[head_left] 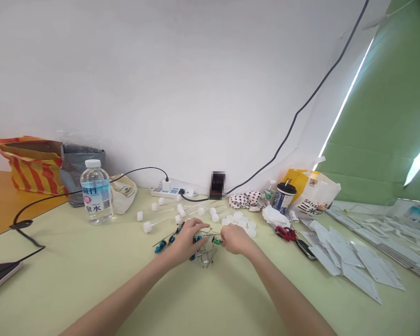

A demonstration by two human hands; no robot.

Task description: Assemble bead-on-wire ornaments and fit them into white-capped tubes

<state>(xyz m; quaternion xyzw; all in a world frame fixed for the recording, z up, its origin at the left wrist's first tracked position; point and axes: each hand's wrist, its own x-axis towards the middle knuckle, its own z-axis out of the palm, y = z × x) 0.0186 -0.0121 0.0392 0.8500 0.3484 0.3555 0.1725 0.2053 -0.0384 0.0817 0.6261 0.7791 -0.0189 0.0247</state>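
Observation:
My left hand (187, 240) reaches over a cluster of thin metal rods with bright blue fittings (160, 247), its thumb and forefinger spread apart. Just right of it, my right hand (236, 238) is closed, fingertips pinched at a small green part (217, 241) with a dark end. Between and below the hands lie clear and metallic pieces (205, 256), too small to name. Behind the right hand is a group of round white caps (238, 217). Clear tubes with white caps (147, 227) are scattered beyond the left hand.
A water bottle (96, 196) stands at left, near a black cable (30, 239). Along the wall are a power strip (171, 188), a lidded cup (284, 197) and a paper bag (313, 196). Red-handled scissors (285, 234) and flat white packets (346, 254) lie at right.

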